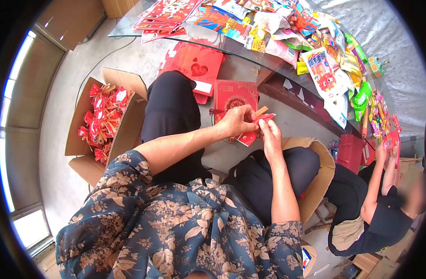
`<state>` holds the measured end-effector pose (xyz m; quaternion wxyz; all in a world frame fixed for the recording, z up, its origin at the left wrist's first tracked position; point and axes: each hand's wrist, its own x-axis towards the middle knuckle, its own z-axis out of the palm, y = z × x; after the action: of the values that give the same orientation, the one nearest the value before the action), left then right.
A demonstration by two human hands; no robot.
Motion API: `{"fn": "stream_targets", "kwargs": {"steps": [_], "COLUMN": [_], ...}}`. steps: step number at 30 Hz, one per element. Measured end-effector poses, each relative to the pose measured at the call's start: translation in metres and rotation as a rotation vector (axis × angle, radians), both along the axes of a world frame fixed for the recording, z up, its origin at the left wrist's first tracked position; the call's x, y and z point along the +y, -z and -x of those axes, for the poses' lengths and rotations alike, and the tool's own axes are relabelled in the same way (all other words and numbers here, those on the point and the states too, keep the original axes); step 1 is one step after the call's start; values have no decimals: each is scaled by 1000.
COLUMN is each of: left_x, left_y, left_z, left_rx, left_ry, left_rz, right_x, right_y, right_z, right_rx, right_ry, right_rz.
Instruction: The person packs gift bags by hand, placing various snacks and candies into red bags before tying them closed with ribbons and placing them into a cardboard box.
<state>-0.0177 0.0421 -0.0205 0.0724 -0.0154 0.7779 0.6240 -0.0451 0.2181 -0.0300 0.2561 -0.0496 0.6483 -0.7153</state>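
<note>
Packet (248, 138), fingertip-tight: left hand (235, 122), right hand (271, 136)

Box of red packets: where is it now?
The box stands open on the floor at the left of the head view, beside the person's left knee.

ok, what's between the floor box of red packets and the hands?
In the head view, a knee in black trousers sits between the cardboard box and the left hand. That hand and the right hand hold a red packet.
</note>
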Motion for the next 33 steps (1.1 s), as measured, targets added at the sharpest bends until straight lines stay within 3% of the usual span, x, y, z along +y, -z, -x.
{"fn": "stream_targets", "kwargs": {"steps": [7,10,13,19,23,26,29,32,33], "left_x": [-3,-4,-1,-25,-32,-25,-23,-22,-22], "left_y": [-2,4,-2,-9,-11,-11,-9,-12,-11], "left_z": [1,7,5,13,17,10,10,10,11], "left_rx": [-31,314,390,267,387,431,458,448,449], "left_ry": [13,-75,-189,-142,-174,-145,-123,-114,-116], "left_rz": [-25,225,382,443,454,428,428,422,419], "right_x": [0,0,-2,15,17,9,-15,-37,-41], "right_y": [6,0,-11,-4,-25,-33,-73,-86,-89], "right_z": [2,2,-2,5,-1,-13,-29,-31,-30], "right_rx": [6,56,122,276,276,654,1062,1255,1201], "right_ry": [6,-42,-79,-19,77,161,56,-214,-325], "right_rz": [-9,-44,-51,-261,-384,-518,-522,-574,-693]}}
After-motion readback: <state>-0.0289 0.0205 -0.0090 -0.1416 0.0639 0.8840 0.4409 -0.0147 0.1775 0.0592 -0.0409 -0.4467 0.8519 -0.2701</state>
